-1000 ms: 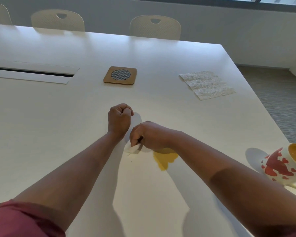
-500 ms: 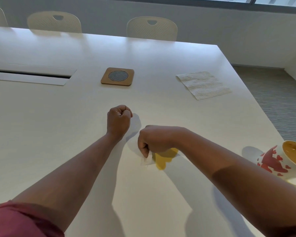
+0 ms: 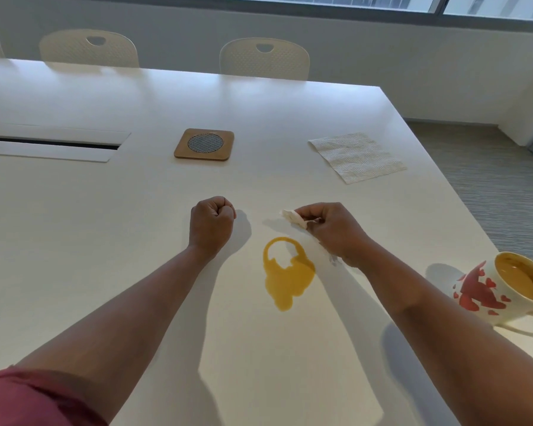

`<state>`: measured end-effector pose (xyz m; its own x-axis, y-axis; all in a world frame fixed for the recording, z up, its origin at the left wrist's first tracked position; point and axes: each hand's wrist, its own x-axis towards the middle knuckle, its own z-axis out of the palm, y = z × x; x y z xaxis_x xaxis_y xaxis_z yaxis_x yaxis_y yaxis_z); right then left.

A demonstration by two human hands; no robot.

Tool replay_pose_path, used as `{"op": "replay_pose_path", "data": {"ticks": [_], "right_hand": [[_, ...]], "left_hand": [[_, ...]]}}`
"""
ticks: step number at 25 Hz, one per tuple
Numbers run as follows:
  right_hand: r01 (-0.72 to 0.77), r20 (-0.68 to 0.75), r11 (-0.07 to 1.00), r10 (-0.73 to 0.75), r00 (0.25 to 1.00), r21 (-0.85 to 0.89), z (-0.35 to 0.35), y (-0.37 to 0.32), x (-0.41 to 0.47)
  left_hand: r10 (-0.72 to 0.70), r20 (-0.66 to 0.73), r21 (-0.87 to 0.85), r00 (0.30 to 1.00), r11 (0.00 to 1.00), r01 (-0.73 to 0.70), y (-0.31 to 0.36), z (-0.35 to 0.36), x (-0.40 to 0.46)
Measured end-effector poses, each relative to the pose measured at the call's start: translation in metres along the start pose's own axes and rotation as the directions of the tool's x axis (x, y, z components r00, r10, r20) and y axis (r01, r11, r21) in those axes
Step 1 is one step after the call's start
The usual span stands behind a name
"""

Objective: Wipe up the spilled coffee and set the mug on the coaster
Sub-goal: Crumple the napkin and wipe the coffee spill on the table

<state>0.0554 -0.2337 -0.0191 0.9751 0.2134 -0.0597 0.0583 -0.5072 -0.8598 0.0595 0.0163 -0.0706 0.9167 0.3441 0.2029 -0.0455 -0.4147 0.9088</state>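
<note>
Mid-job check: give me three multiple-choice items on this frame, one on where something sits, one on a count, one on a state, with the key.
1. Where is the coaster?
A. Under the mug
B. Alone on the table, beyond the left hand
C. On the paper towel sheet

2. How many chair backs show behind the table?
A. One
B. Five
C. Three

3. What state is the coffee spill in?
A. Partly wiped, a yellow puddle remains
B. Fully wiped away
C. Covered by a flat paper towel

Key:
1 B: the coaster lies bare past the left hand, and the mug stands far right near the table edge.
2 C: two full backs and a sliver at the left edge.
3 A: the puddle has a cleared patch inside its upper part, and the right hand holds a crumpled tissue just beyond it.
</note>
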Motion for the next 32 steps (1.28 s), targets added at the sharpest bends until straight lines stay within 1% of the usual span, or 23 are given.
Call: {"op": "replay_pose_path", "data": {"ticks": [2, 4, 7, 11, 13, 19, 21, 22, 24, 25, 27, 29, 32], "right_hand": [[-0.043, -0.033, 0.996, 0.040, 0.999, -0.084, 0.004, 0.007, 0.000], [-0.038, -0.036, 0.982, 0.032, 0.999, -0.183, 0.009, 0.008, 0.002], [-0.002, -0.012, 0.941, -0.002, 1.000, -0.339, 0.011, 0.003, 0.005], [0.031, 0.050, 0.869, -0.008, 0.999, -0.493, 0.009, 0.001, 0.006], [0.025, 0.060, 0.852, 0.008, 0.998, -0.523, 0.009, 0.001, 0.000], [-0.002, 0.085, 0.855, 0.054, 0.995, -0.519, 0.023, -0.006, -0.032], [-0.021, 0.087, 0.896, 0.066, 0.994, -0.443, 0.029, -0.007, -0.041], [-0.057, 0.078, 0.937, 0.089, 0.993, -0.344, 0.029, -0.007, -0.045], [-0.149, 0.044, 0.987, 0.151, 0.987, -0.058, 0.026, -0.007, -0.050], [-0.179, 0.025, 0.981, 0.178, 0.984, 0.074, 0.022, -0.007, -0.050], [-0.206, 0.029, 0.943, 0.206, 0.978, 0.261, 0.013, -0.006, -0.050], [-0.219, 0.063, 0.915, 0.211, 0.976, 0.338, 0.008, -0.003, -0.052], [-0.229, 0.056, 0.918, 0.224, 0.973, 0.322, 0.007, 0.001, -0.054]], "left_hand": [[0.002, 0.004, 0.003, 1.000, 1.000, -0.002, 0.000, 0.001, 0.000], [-0.005, 0.006, -0.006, 1.000, 1.000, 0.005, 0.001, 0.001, -0.001], [-0.005, 0.005, -0.006, 1.000, 1.000, 0.005, 0.001, 0.000, -0.002], [-0.003, 0.006, -0.008, 1.000, 1.000, 0.003, 0.002, 0.000, -0.002], [-0.001, 0.005, -0.014, 1.000, 1.000, 0.001, 0.002, 0.000, -0.002], [0.003, 0.001, -0.009, 1.000, 1.000, -0.003, 0.002, 0.001, -0.002], [0.005, 0.000, -0.005, 1.000, 1.000, -0.005, 0.002, 0.001, -0.003], [0.006, 0.001, -0.004, 1.000, 1.000, -0.006, 0.002, 0.000, -0.003], [0.008, 0.003, -0.005, 1.000, 1.000, -0.008, 0.002, 0.000, -0.003], [0.009, 0.001, -0.007, 1.000, 1.000, -0.009, 0.002, 0.000, -0.003], [0.007, -0.001, -0.007, 1.000, 1.000, -0.007, 0.002, 0.000, -0.003], [0.010, 0.002, -0.003, 1.000, 1.000, -0.010, 0.003, 0.001, -0.004], [0.017, 0.000, 0.009, 1.000, 1.000, -0.017, 0.003, 0.000, -0.004]]}}
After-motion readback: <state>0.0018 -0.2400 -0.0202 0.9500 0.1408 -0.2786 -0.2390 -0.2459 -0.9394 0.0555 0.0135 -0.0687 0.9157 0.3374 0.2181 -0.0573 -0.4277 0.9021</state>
